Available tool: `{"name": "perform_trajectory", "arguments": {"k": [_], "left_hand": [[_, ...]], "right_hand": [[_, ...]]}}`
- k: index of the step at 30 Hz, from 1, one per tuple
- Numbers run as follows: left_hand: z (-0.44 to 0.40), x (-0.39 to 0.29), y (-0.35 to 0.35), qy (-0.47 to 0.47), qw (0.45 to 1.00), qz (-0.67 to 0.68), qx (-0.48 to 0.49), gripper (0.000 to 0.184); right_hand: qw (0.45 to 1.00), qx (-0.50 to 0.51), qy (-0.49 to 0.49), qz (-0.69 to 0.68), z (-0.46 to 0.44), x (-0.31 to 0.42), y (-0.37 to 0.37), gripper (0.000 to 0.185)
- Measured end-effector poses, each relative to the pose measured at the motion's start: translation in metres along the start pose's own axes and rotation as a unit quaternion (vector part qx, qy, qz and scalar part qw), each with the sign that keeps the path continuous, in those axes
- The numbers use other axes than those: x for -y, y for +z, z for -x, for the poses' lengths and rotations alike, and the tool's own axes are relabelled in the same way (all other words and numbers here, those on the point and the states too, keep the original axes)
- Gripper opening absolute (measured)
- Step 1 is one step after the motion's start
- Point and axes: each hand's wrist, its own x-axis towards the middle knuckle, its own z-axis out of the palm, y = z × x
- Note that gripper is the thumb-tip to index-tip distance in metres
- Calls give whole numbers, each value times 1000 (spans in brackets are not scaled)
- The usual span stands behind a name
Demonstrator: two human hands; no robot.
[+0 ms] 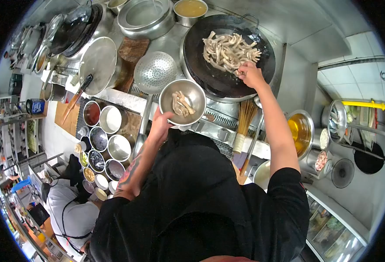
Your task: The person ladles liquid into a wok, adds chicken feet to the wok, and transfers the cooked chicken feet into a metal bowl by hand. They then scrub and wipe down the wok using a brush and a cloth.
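Pale chicken feet [229,50] lie heaped in a large black wok [205,83] at the top of the view. My right hand [250,74] reaches over the wok's near right side, its fingers closed on a chicken foot at the edge of the heap; the fingertips are partly hidden. With my left hand [160,124] I grip the rim of a steel bowl [166,94], thumb over the edge. A few chicken feet [182,104] rest inside this bowl, which I hold just in front of the wok.
Left of the bowl sits a perforated strainer [155,72]. A bamboo brush [245,120] stands below the wok, beside a bowl of oil [299,131]. Several seasoning tins [119,147] line the left counter. A person in a light shirt [72,214] is at lower left.
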Motion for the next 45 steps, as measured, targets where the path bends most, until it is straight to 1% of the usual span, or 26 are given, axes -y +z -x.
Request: {"name": "perform_trajectory", "arguments": {"k": [2, 4, 5, 7, 9, 10, 13, 17, 19, 21, 22, 25, 27, 28, 29, 30, 31, 32, 33, 36, 38, 39, 41, 43, 44, 45], "left_hand": [[-4, -1, 1, 1, 1000, -2, 4, 65], [-6, 2, -1, 4, 1000, 5, 1, 66], [-5, 4, -2, 5, 1000, 6, -3, 66], [-2, 0, 3, 0, 1000, 17, -16, 66], [-3, -1, 5, -6, 1000, 3, -21, 66], [-4, 0, 5, -12, 1000, -9, -28, 66], [-7, 2, 4, -12, 1000, -17, -15, 67], [-8, -1, 6, -4, 1000, -14, -18, 65], [-7, -2, 5, 4, 1000, -21, -19, 65], [-1, -7, 8, 6, 1000, -13, -22, 65], [-1, -11, 9, 10, 1000, -10, -18, 65], [-8, -5, 2, 11, 1000, -4, -5, 65], [-11, -4, 3, 12, 1000, 8, -6, 65], [-12, -3, 4, 13, 1000, 19, -7, 65], [-12, -2, 5, 11, 1000, 20, -5, 65], [-12, -2, 5, 13, 1000, 10, -9, 61], [-14, -4, 6, 15, 1000, -3, -9, 57], [-21, -8, 10, 21, 1000, -1, -3, 57], [-20, -6, 10, 23, 1000, -1, -7, 57], [-16, 2, 9, 12, 1000, -2, -17, 58], [-21, 6, 8, 8, 1000, -3, -14, 59], [-20, 5, 10, 6, 1000, -4, -7, 59], [-18, 0, 12, -5, 1000, 6, 10, 68], [-22, 8, 3, -4, 1000, 7, -4, 67], [-21, 9, -1, -4, 1000, 7, -4, 66], [-19, 9, -3, -4, 1000, 7, -3, 66]], "right_hand": [[998, -53, -45, 0, -6, -10, 5, 16], [944, -99, 138, -284, -13, 2, -11, 17], [959, -138, 118, -216, -25, -21, 2, 25], [916, -157, 175, -325, -31, 3, -16, 30], [928, -85, 173, -320, -53, 7, 1, 33], [969, -134, 92, -187, -52, 32, -1, 34], [994, -12, 97, 55, -59, 67, 7, 34], [992, 32, 99, 65, -62, 55, 35, 37], [981, -141, 118, -62, -61, 49, 29, 41], [946, -72, 155, -277, -78, -16, 44, 47], [891, -9, 119, -438, -42, 51, -48, 33], [800, 25, 5, -599, -24, 70, -112, 19], [671, 43, -46, -739, -21, 69, -113, 20], [841, 48, 82, -532, -22, 76, -108, 24], [937, 50, 203, -279, -26, 81, -100, 28], [978, 58, 163, 113, -30, 47, -46, 37], [982, -8, 186, 20, -22, 51, -29, 40], [951, 24, 189, -242, -27, 23, 14, 40], [974, -22, 157, -160, -11, 61, 3, 40], [825, 53, 136, -546, 18, 160, -34, 28], [858, 71, 87, -500, 27, 196, -26, 21], [879, 108, 46, -463, 26, 202, -12, 24], [923, 47, 35, -381, 30, 216, -26, 41], [941, -37, 103, -321, 5, 181, -17, 25], [977, -92, 118, -155, -3, 163, -23, 13], [988, -9, 147, -51, -7, 152, -38, 12]]}}
